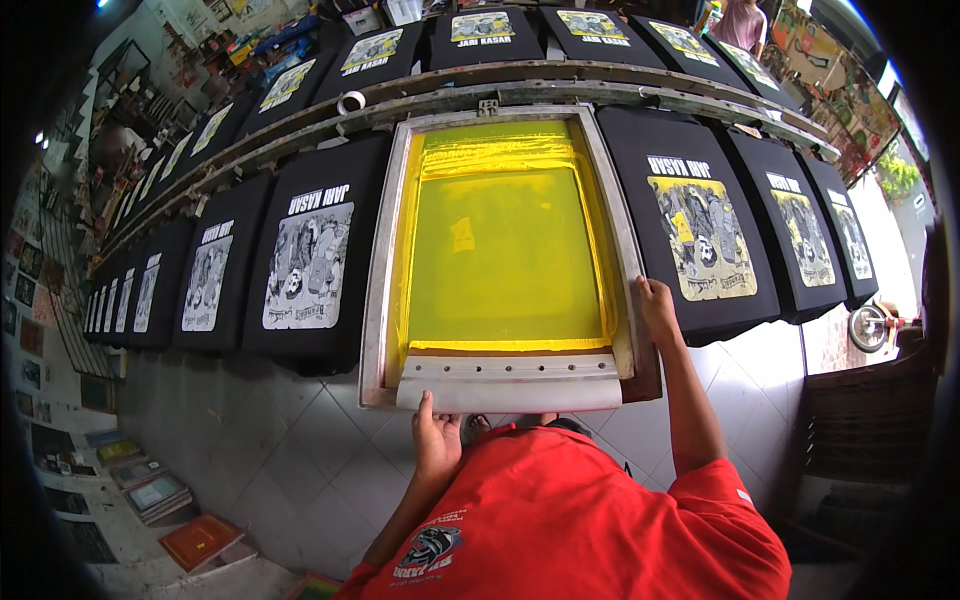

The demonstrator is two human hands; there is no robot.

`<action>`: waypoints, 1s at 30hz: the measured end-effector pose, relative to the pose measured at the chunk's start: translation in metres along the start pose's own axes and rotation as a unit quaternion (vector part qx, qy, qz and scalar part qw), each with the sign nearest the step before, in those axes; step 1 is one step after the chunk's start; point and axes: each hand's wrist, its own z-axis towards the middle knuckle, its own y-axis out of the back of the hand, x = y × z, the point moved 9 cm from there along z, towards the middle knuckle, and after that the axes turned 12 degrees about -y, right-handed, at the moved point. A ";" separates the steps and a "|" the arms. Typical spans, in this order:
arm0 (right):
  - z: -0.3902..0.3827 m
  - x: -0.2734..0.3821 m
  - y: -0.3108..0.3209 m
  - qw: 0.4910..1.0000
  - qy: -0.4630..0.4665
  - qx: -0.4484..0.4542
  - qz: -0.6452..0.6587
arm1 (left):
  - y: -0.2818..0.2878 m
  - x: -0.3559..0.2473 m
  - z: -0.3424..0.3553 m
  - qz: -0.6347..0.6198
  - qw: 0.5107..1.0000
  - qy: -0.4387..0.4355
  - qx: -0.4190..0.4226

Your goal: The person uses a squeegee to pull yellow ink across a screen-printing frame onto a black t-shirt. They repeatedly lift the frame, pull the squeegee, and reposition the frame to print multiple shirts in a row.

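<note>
A screen-printing frame (402, 185) with yellow-coated mesh (505, 255) lies before me, yellow ink banded along its edges. A squeegee (510, 388) with a white metal holder and a row of bolts rests across its near end. My left hand (437, 438) grips that squeegee near its left end, thumb upward, some fingers hidden. On the frame's right rail my right hand (655, 300) has its fingers curled round the edge. Black shirts on boards flank the screen: a printed one at left (305, 265) and a yellow-tinted print at right (700, 240).
Rows of shirt boards (485, 45) run along metal rails (640, 95), with a white roll (350, 102) on one. A person (742, 20) stands at back right. A wheel (866, 328) is at right. Stacked flat screens (200, 540) lie on the tiled floor (340, 470) at lower left.
</note>
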 end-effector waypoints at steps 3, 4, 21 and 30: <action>0.008 -0.003 0.002 1.000 0.014 -0.016 0.018 | -0.005 0.003 0.000 0.002 1.000 0.024 0.011; 0.010 -0.005 0.004 0.999 0.017 -0.023 0.025 | -0.006 0.004 -0.001 0.002 0.999 0.032 0.014; 0.014 -0.034 0.009 0.998 0.031 -0.046 0.013 | 0.011 0.022 0.015 0.001 0.991 0.135 0.018; -0.117 -0.085 0.037 0.993 0.010 -0.110 0.048 | 0.031 0.034 0.023 0.047 0.980 0.183 0.066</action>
